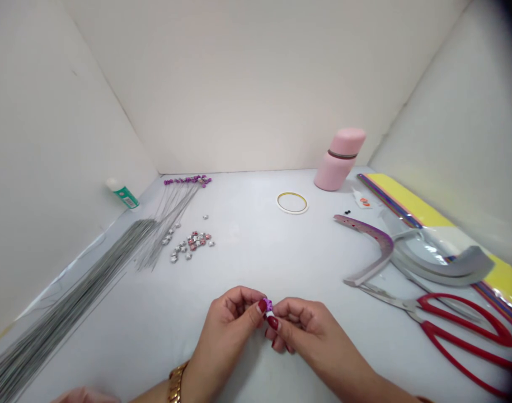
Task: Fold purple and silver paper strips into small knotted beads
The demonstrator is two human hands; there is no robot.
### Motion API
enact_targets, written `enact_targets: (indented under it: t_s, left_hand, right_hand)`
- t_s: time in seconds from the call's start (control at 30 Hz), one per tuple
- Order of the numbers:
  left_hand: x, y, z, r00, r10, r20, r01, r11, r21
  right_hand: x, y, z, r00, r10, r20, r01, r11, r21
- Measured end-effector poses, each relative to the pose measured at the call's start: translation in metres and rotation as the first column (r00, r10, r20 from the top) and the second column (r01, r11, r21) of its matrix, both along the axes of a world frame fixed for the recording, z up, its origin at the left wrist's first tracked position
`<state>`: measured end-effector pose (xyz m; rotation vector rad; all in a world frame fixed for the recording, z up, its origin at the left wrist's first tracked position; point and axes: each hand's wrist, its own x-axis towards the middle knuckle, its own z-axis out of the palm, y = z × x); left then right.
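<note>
Near the front middle of the table, my left hand [234, 319] and my right hand [301, 327] meet. Between their thumbs and fingers they pinch a small purple paper strip [268, 304] with a white part showing at its lower end. Both hands are closed around it, and the fingers hide much of its shape. To the left lies a loose group of small silver and pink paper stars [197, 240]. Thin wire stems with purple tips [188, 180] rest farther back.
A long bundle of grey wires [83, 285] fills the left side near a glue stick [125, 196]. A pink bottle [339, 159] and a tape roll [292, 202] stand and lie behind. Red-handled scissors [415, 308], curved paper strips [377, 240] and coloured sheets [432, 212] lie right.
</note>
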<state>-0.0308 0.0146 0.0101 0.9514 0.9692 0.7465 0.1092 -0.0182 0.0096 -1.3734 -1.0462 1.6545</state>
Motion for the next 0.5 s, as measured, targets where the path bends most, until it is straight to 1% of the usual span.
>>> enact_targets:
  t_s: [0.13,0.23,0.37,0.43,0.5]
  left_hand:
    - [-0.0016,-0.0040,-0.0032,1.000,-0.013,-0.010,0.014,0.996,0.086]
    - [-0.0041,-0.0065,-0.0041,0.999,-0.034,-0.031,0.040,0.975,0.218]
    - [-0.0075,-0.0054,-0.0004,0.985,-0.019,-0.173,0.093,0.896,0.433]
    - [-0.0084,-0.0042,0.0011,0.971,-0.010,-0.239,0.132,0.857,0.498]
    - [-0.0084,-0.0034,0.0016,0.964,-0.002,-0.267,0.149,0.834,0.530]
  right_hand:
    - [0.0010,-0.0023,-0.0015,1.000,-0.021,-0.016,0.021,1.000,0.004]
    - [0.0012,-0.0027,-0.0018,0.998,-0.045,-0.032,0.045,0.999,0.003]
    - [0.0013,-0.0021,-0.0004,0.997,-0.055,-0.060,0.055,0.998,-0.004]
    - [0.0015,-0.0017,0.0000,0.996,-0.064,-0.069,0.063,0.998,-0.013]
    - [0.0016,-0.0010,0.0005,0.994,-0.075,-0.081,0.073,0.997,-0.025]
